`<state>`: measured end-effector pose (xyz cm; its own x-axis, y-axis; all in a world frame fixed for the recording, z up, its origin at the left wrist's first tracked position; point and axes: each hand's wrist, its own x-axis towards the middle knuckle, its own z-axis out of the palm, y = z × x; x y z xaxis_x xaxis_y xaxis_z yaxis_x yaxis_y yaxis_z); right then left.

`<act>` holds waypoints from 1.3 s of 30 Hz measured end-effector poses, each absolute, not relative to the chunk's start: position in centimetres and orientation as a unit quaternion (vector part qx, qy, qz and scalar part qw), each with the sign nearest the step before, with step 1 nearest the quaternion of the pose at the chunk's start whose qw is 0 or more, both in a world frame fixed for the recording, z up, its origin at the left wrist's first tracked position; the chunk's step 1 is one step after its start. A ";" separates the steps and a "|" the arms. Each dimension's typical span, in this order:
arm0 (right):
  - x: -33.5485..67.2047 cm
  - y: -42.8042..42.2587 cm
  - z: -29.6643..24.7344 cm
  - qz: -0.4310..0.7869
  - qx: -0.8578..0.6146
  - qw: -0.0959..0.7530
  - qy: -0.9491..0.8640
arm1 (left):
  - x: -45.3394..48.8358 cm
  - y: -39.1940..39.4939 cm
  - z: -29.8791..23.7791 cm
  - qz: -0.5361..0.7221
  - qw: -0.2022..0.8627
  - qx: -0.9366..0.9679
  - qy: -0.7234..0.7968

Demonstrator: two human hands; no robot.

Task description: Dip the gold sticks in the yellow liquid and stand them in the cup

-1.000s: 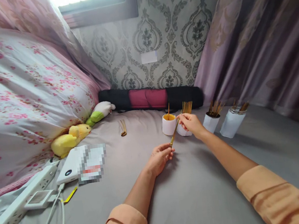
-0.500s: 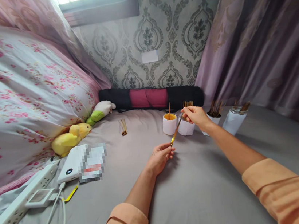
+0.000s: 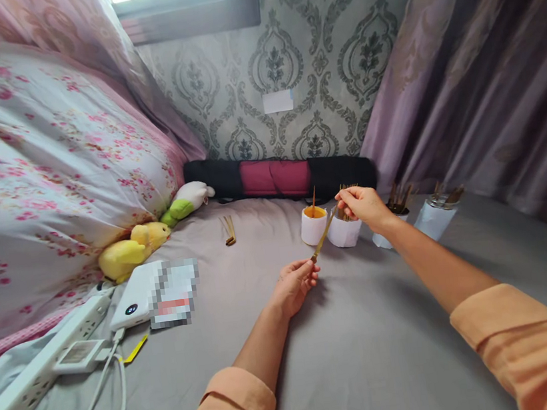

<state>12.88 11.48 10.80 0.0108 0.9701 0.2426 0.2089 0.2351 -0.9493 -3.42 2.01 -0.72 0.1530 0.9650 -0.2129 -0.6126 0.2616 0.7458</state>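
One thin stick (image 3: 323, 236) is slanting above the grey sheet (image 3: 354, 356), left hand (image 3: 294, 286) pinching its lower end, right hand (image 3: 361, 205) pinching its upper end at 1 o'clock, with four white cups (image 3: 313, 228) standing just beyond.

The right hand (image 3: 365, 205) lifts and drifts right, now above the second cup (image 3: 345, 232), covering most of its sticks and part of the third cup (image 3: 378, 241). The stick (image 3: 324, 235) rises with it.

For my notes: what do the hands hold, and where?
A thin yellow stick: left hand pinches its lower end, right hand its upper end.
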 end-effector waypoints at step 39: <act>13.9 19.2 15.6 0.112 -0.514 0.463 -0.713 | -5.2 2.2 -1.1 0.564 0.776 0.108 0.260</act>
